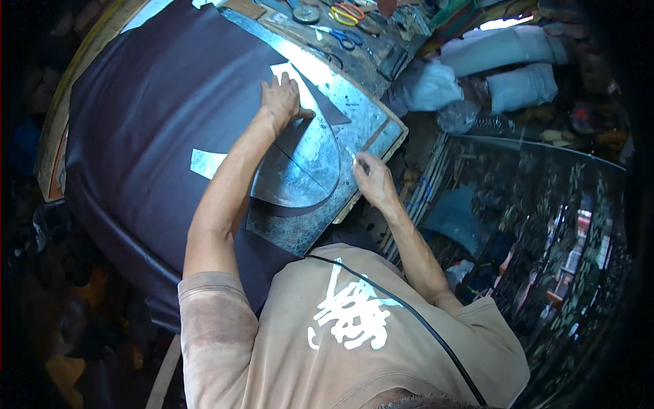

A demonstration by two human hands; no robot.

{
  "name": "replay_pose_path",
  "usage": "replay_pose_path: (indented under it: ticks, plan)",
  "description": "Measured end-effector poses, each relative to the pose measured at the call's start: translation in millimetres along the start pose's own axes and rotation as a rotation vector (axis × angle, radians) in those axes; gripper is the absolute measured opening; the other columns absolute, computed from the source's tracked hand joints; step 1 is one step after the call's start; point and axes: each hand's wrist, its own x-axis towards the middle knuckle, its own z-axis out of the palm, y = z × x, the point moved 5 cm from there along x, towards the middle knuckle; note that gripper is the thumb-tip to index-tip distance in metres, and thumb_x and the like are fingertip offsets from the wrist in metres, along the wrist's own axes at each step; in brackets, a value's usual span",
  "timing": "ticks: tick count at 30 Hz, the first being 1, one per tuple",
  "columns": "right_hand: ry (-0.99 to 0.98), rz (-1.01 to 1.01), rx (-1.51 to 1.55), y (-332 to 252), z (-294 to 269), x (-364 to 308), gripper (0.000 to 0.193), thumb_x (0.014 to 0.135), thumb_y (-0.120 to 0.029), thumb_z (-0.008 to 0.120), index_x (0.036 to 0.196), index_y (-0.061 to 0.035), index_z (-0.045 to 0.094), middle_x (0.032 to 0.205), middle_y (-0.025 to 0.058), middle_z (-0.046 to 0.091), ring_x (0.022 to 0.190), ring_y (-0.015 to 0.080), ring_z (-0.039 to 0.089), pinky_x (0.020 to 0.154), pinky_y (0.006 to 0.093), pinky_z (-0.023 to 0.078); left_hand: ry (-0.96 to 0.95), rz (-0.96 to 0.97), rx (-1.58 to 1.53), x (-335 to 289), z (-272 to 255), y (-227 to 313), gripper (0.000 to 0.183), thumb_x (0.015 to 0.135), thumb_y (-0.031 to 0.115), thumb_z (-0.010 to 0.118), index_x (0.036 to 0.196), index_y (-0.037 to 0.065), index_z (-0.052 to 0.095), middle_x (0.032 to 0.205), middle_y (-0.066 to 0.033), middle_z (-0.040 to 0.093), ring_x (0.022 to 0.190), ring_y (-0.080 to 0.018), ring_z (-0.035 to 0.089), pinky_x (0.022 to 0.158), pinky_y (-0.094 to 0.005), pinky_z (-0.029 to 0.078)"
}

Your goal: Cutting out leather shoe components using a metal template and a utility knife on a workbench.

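Note:
A large dark brown sheet that looks like leather (157,88) is spread over the metal-topped workbench (371,119). My left hand (281,102) presses down with fingers spread on a pale flat piece (304,95) lying on the sheet. Left of my forearm shows a pale strip (204,163); whether it joins that piece is hidden. A curved dark edge bounds a bare-looking grey area (300,170) beside my left hand. Near the bench's right edge, my right hand (375,180) is closed, fingertips pinched; a small light tip shows there, but its kind is unclear.
Yellow-orange-handled scissors (347,13), blue-handled scissors (346,39) and a round dark object (306,13) lie at the bench's far side. White wrapped rolls (521,87) stand at the back right. A glossy transparent sheet (538,204) lies to the right. A black cable (409,310) crosses my shirt.

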Motion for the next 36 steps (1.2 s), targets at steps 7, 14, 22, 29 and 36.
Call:
replay_pose_path:
  ticks: [7, 14, 22, 29, 36]
  plan:
    - [0.228, -0.119, -0.036, 3.6, -0.3, 102.0, 0.035, 0.084, -0.02, 0.068, 0.108, 0.0052, 0.06, 0.093, 0.0226, 0.066, 0.09, 0.0408, 0.063, 0.087, 0.0464, 0.048, 0.216, -0.031, -0.185, -35.0, 13.1, 34.2, 0.043, 0.084, 0.041, 0.069, 0.106, 0.004, 0.068, 0.117, -0.0156, 0.061, 0.117, -0.0334, 0.053, 0.097, -0.0519, 0.039]
    - [0.022, 0.199, 0.478, 9.6, 11.4, 125.7, 0.019, 0.085, -0.014, 0.067, 0.097, -0.0004, 0.062, 0.068, 0.0039, 0.056, 0.047, 0.0105, 0.051, 0.038, 0.0276, 0.041, 0.429, -0.17, -0.31, -52.6, 33.9, 33.3, 0.047, 0.091, 0.037, 0.062, 0.126, 0.006, 0.059, 0.144, -0.0154, 0.047, 0.137, -0.0392, 0.038, 0.109, -0.0589, 0.028]
    - [0.2, 0.294, 0.919, 86.1, -131.1, 167.9, 0.009, 0.083, -0.011, 0.065, 0.087, -0.0062, 0.059, 0.069, 0.0037, 0.056, 0.048, 0.0123, 0.052, 0.04, 0.03, 0.044, 0.365, -0.257, -0.222, -49.5, 47.4, 27.4, 0.051, 0.088, 0.04, 0.063, 0.127, 0.008, 0.059, 0.145, -0.0137, 0.049, 0.138, -0.0382, 0.039, 0.109, -0.0599, 0.028]
    - [0.717, 0.36, 0.941, 299.4, -327.5, 251.9, 0.011, 0.079, -0.007, 0.063, 0.071, -0.0064, 0.056, 0.057, 0.0057, 0.053, 0.041, 0.019, 0.051, 0.036, 0.0372, 0.043, 0.252, -0.33, -0.296, -54.0, 20.5, 47.8, 0.079, 0.082, 0.055, 0.067, 0.134, -0.002, 0.052, 0.153, -0.0179, 0.037, 0.144, -0.04, 0.027, 0.116, -0.0553, 0.02]
    - [0.698, 0.538, 0.928, 377.4, -445.9, 276.8, 0.007, 0.077, -0.008, 0.062, 0.071, -0.0065, 0.06, 0.062, 0.0067, 0.057, 0.044, 0.018, 0.049, 0.039, 0.0346, 0.04, 0.223, -0.35, -0.289, -56.0, 23.5, 50.6, 0.082, 0.083, 0.052, 0.069, 0.14, -0.001, 0.044, 0.154, -0.0182, 0.034, 0.146, -0.0394, 0.023, 0.118, -0.0538, 0.017]
